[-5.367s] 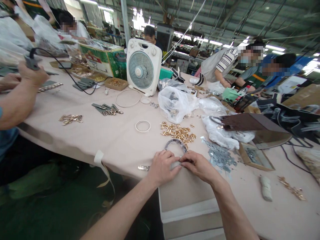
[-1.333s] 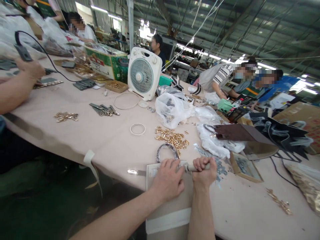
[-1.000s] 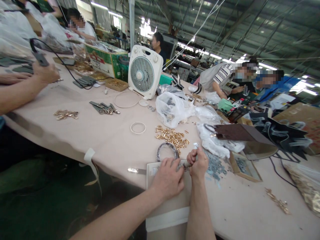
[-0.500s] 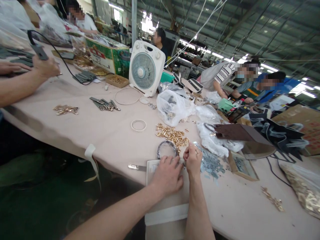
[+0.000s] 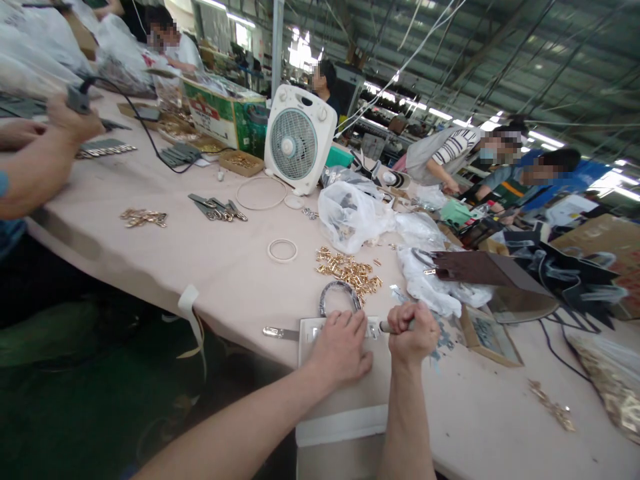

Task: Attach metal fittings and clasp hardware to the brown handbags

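My left hand [image 5: 341, 348] lies open, palm down, on a pale bag [image 5: 357, 395], beside its plastic-wrapped dark handle [image 5: 340, 288]. Closed in a fist, my right hand [image 5: 414, 333] grips a hand tool [image 5: 385, 327] with a rounded grey handle. The tool's front end points left at a small metal plate [image 5: 373, 328] on the bag's top edge; whether they touch I cannot tell. A grey strap with a metal end [image 5: 273, 332] sticks out on the bag's left. Gold metal fittings [image 5: 347, 270] lie heaped behind the handle.
Grey metal pieces [image 5: 444, 343] lie right of my right hand, near a cardboard tray [image 5: 493, 337]. A white fan [image 5: 299, 140], a tape ring [image 5: 283, 250] and plastic bags [image 5: 353, 213] stand or lie farther back. A co-worker's hand [image 5: 75, 120] holds a corded tool at left.
My right hand has moved right from a pinch at the bag's top edge and now grips the hand tool. My left hand stays on the bag. The co-worker's hand at left has shifted left.
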A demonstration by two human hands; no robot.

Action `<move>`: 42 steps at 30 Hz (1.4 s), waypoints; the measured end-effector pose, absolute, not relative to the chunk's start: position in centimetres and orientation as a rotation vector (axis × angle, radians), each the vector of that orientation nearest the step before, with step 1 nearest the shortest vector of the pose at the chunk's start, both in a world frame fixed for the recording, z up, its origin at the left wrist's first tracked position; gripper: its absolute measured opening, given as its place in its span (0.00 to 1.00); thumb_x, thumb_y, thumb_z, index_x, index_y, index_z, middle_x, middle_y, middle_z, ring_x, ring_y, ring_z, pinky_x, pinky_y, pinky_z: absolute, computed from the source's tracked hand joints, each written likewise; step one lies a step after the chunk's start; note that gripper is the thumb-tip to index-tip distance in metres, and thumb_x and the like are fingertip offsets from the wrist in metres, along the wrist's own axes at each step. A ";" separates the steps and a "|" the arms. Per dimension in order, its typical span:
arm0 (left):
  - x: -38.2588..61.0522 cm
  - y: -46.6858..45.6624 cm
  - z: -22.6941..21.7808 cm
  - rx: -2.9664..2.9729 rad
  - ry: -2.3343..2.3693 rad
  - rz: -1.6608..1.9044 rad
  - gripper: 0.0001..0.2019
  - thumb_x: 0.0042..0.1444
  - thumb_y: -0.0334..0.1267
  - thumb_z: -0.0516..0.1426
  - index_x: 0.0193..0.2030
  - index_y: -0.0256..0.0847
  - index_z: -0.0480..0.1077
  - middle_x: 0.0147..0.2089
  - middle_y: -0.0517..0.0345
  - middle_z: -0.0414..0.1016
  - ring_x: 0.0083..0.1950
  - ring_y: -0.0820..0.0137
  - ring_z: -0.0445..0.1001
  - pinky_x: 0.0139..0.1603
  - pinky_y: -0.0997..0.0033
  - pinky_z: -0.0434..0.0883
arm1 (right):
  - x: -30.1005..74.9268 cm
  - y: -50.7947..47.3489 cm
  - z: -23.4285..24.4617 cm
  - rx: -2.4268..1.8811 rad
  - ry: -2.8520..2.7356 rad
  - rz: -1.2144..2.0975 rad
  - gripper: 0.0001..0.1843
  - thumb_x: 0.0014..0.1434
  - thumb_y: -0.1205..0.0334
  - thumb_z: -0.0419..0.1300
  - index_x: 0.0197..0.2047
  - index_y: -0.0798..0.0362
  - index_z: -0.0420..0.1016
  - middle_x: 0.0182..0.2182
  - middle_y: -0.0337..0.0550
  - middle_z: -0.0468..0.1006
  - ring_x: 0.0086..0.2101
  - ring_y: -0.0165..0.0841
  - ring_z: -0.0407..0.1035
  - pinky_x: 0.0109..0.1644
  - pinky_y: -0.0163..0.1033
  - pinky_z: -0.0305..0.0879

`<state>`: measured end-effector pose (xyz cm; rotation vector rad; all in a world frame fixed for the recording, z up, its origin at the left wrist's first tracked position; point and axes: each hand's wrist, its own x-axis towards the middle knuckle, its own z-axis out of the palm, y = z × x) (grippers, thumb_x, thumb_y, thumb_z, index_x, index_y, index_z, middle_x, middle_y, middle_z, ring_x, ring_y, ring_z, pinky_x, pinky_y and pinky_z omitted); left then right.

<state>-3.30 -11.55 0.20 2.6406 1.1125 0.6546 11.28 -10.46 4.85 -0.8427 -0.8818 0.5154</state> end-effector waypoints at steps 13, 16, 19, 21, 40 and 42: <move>-3.1 -11.4 0.3 2.616 1.104 0.652 0.33 0.65 0.54 0.53 0.70 0.34 0.64 0.71 0.42 0.67 0.65 0.51 0.66 0.68 0.48 0.60 | 11.3 -10.5 4.0 -0.846 -0.905 0.460 0.22 0.66 0.54 0.59 0.22 0.51 0.64 0.14 0.28 0.54 0.14 0.23 0.49 0.18 0.31 0.48; -3.1 -11.4 0.2 2.616 1.106 0.651 0.32 0.65 0.54 0.53 0.69 0.34 0.65 0.71 0.42 0.67 0.65 0.51 0.66 0.68 0.49 0.59 | 11.1 -10.6 3.8 -0.892 -0.932 0.449 0.23 0.66 0.53 0.60 0.21 0.51 0.63 0.14 0.29 0.56 0.14 0.23 0.49 0.18 0.31 0.47; -3.0 -11.4 0.1 2.614 1.102 0.665 0.32 0.64 0.54 0.54 0.67 0.35 0.67 0.71 0.42 0.67 0.65 0.50 0.66 0.68 0.48 0.59 | 10.7 -10.3 2.2 -1.085 -0.951 0.587 0.25 0.66 0.51 0.61 0.21 0.51 0.63 0.14 0.29 0.57 0.14 0.23 0.51 0.17 0.30 0.46; -2.9 -11.4 0.2 2.616 1.103 0.668 0.32 0.64 0.55 0.55 0.68 0.35 0.66 0.71 0.42 0.67 0.65 0.50 0.66 0.69 0.47 0.59 | 10.7 -10.2 1.5 -1.089 -0.896 0.624 0.25 0.66 0.50 0.60 0.21 0.51 0.62 0.14 0.28 0.57 0.14 0.23 0.51 0.17 0.30 0.47; -8.8 -9.6 0.2 2.461 0.874 0.787 0.19 0.61 0.46 0.66 0.56 0.45 0.74 0.64 0.53 0.76 0.64 0.60 0.73 0.66 0.55 0.69 | 6.9 -13.3 2.0 -0.673 -0.662 0.730 0.23 0.68 0.54 0.54 0.22 0.51 0.59 0.15 0.28 0.52 0.15 0.23 0.44 0.21 0.33 0.45; -9.0 -9.5 0.2 2.484 0.842 0.785 0.16 0.64 0.45 0.62 0.56 0.45 0.75 0.65 0.53 0.75 0.64 0.60 0.73 0.67 0.55 0.68 | 6.5 -13.3 1.9 -0.668 -0.677 0.715 0.22 0.68 0.54 0.55 0.22 0.51 0.60 0.15 0.28 0.52 0.15 0.23 0.45 0.21 0.33 0.45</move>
